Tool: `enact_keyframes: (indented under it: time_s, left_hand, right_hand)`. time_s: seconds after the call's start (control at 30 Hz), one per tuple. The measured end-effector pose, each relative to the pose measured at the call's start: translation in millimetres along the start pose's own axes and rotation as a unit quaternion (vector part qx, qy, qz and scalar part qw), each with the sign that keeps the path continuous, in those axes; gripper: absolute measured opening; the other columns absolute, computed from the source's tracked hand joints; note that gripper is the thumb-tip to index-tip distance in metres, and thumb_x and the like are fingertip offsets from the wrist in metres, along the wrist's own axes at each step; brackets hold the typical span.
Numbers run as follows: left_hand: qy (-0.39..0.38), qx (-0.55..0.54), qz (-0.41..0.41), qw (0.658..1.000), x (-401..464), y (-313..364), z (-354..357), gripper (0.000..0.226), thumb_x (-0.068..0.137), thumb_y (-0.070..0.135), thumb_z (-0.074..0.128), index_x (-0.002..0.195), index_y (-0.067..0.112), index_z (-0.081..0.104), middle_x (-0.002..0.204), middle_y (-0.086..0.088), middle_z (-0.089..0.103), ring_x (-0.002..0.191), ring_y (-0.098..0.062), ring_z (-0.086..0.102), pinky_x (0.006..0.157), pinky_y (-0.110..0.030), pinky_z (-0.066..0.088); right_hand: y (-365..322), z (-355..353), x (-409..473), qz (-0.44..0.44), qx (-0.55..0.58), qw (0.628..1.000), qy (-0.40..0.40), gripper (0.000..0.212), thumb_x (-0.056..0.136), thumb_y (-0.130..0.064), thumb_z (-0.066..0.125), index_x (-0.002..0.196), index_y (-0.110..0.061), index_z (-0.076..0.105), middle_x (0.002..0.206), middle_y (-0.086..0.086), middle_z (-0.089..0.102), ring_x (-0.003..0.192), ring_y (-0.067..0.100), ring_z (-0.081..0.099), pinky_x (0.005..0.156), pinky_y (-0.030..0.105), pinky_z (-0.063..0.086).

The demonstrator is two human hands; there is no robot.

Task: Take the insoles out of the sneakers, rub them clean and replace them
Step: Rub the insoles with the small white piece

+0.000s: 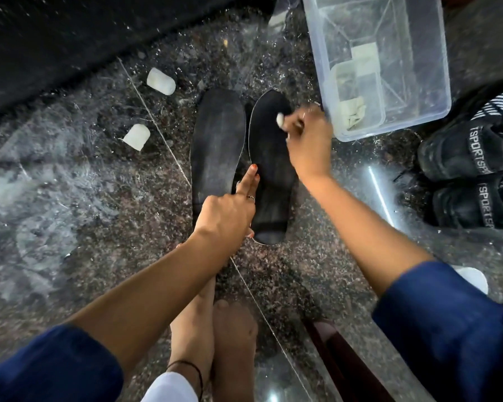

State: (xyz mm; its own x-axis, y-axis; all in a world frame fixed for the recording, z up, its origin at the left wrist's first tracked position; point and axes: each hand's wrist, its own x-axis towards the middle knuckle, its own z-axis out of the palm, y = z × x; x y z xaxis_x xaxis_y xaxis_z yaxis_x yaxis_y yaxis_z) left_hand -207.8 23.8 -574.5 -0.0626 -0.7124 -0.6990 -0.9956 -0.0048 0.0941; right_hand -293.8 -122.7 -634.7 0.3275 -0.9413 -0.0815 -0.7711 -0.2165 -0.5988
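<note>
"SPORT" lettering on black sneakers' straps

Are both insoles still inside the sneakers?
No: both insoles lie flat on the floor, apart from the sneakers standing to the right.
</note>
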Motion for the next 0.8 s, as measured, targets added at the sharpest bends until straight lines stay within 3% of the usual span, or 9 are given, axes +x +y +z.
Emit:
enact_keyframes:
  time_s: [0.1, 0.2, 0.33, 0.43, 0.57, 0.8]
  left_hand:
    - [0.002, 0.004, 0.004, 1.000, -1, 0, 0, 0.097, 0.094, 0.053, 0.051, 0.154, 0.009, -0.011, 0.154, -0.004, -0.034, 0.091, -0.015, 0.067, 0.055, -0.027, 0.039]
    - [0.001, 0.002, 0.005, 1.000, -1, 0, 0, 0.096, 0.094, 0.052, 0.050, 0.153, 0.009, -0.012, 0.153, -0.005, -0.034, 0.091, -0.015, 0.067, 0.056, -0.027, 0.040]
    - [0.000, -0.013, 0.003, 1.000, -1, -1, 0, 0.097, 0.094, 0.049, 0.053, 0.154, 0.009, -0.011, 0.154, -0.003, -0.033, 0.093, -0.016, 0.067, 0.057, -0.027, 0.040]
    - [0.005, -0.010, 0.003, 1.000, 0, -1, 0, 0.098, 0.093, 0.050, 0.054, 0.154, 0.009, -0.011, 0.154, -0.003, -0.032, 0.094, -0.015, 0.067, 0.059, -0.027, 0.040]
    - [0.005, -0.005, -0.001, 1.000, 0, 1, 1, 0.098, 0.092, 0.051, 0.055, 0.154, 0.011, -0.010, 0.154, -0.002, -0.033, 0.096, -0.015, 0.067, 0.060, -0.027, 0.039]
    - [0.008, 0.004, -0.004, 1.000, 2, 1, 2, 0.099, 0.091, 0.051, 0.056, 0.154, 0.010, -0.009, 0.155, -0.002, -0.031, 0.091, -0.016, 0.068, 0.056, -0.028, 0.040]
  right_hand:
    - [-12, 5, 31, 0.015, 0.008, 1.000, 0.024, 0.019, 0.073, 0.014, 0.054, 0.072, -0.001, 0.065, 0.083, 0.010, 0.065, 0.076, 0.013, 0.056, 0.072, 0.017, 0.043]
    - [-10, 0, 29, -0.029, -0.016, 0.999, -0.016, 0.019, 0.075, 0.014, 0.052, 0.074, -0.001, 0.064, 0.086, 0.012, 0.064, 0.082, 0.020, 0.059, 0.072, 0.019, 0.041]
    - [9, -18, -18, -0.055, -0.040, 0.995, -0.068, 0.016, 0.078, 0.012, 0.056, 0.070, 0.000, 0.061, 0.084, 0.010, 0.058, 0.078, 0.014, 0.052, 0.069, 0.012, 0.030]
    - [18, -30, -80, -0.054, -0.034, 0.991, -0.116, 0.020, 0.087, 0.002, 0.053, 0.067, -0.001, 0.056, 0.080, 0.000, 0.049, 0.076, 0.016, 0.047, 0.065, 0.021, 0.028]
    - [24, -31, -116, -0.053, -0.001, 0.985, -0.162, 0.019, 0.089, -0.001, 0.051, 0.071, 0.000, 0.058, 0.080, 0.006, 0.056, 0.077, 0.022, 0.051, 0.068, 0.032, 0.041]
    - [11, -15, -53, -0.027, -0.022, 0.995, -0.090, 0.019, 0.078, 0.013, 0.054, 0.066, -0.001, 0.058, 0.083, 0.004, 0.056, 0.080, 0.012, 0.048, 0.070, 0.012, 0.029]
